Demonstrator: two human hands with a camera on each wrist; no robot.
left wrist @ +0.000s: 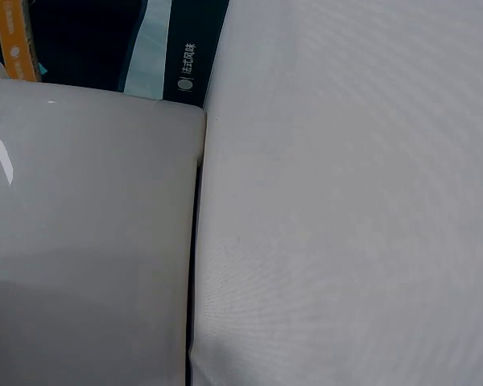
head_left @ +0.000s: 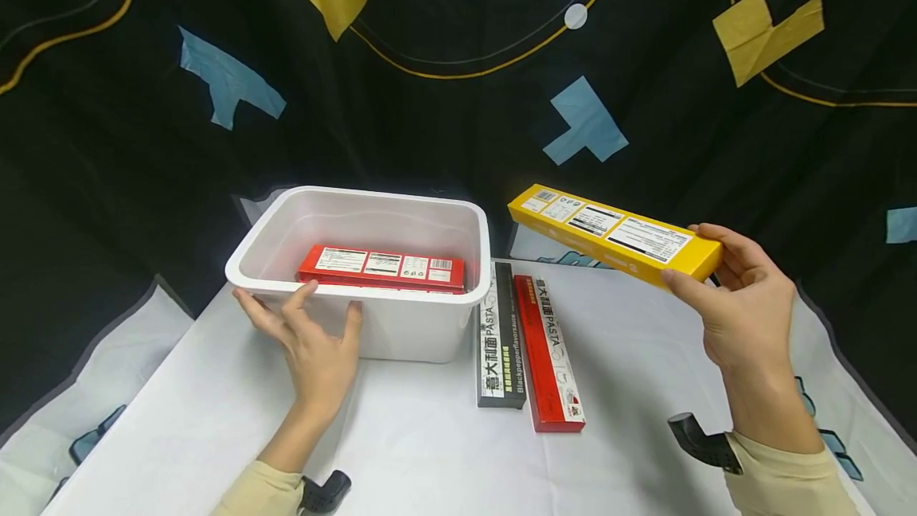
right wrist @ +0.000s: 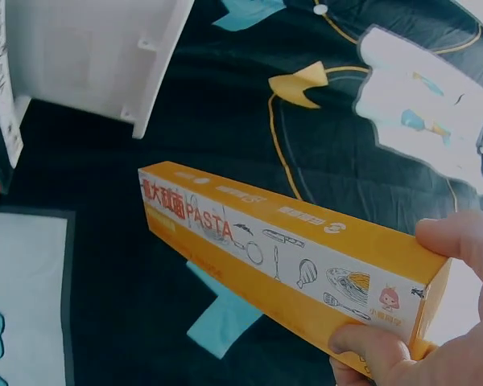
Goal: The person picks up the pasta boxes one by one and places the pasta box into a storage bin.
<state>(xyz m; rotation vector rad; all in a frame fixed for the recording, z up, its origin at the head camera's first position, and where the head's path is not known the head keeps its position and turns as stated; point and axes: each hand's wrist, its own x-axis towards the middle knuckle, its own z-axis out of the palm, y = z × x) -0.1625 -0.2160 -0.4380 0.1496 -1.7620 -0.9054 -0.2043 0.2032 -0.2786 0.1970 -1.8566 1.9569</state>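
Beside the bin (head_left: 419,329), black box (head_left: 503,341), red box (head_left: 550,357) (right fingers (head_left: 741,245) round yellow box (head_left: 609,231), left fingers (head_left: 297,310) wide)

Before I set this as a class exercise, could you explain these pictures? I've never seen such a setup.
No robot here, just a person working bare-handed. The wide picture is taken from the person's head, the others from the left and right wrists. The right hand holds one end of a yellow pasta box, raised off the white table. The left hand touches the front of a white bin with red packaging inside. On the table beside the bin lie a black box and a red box.
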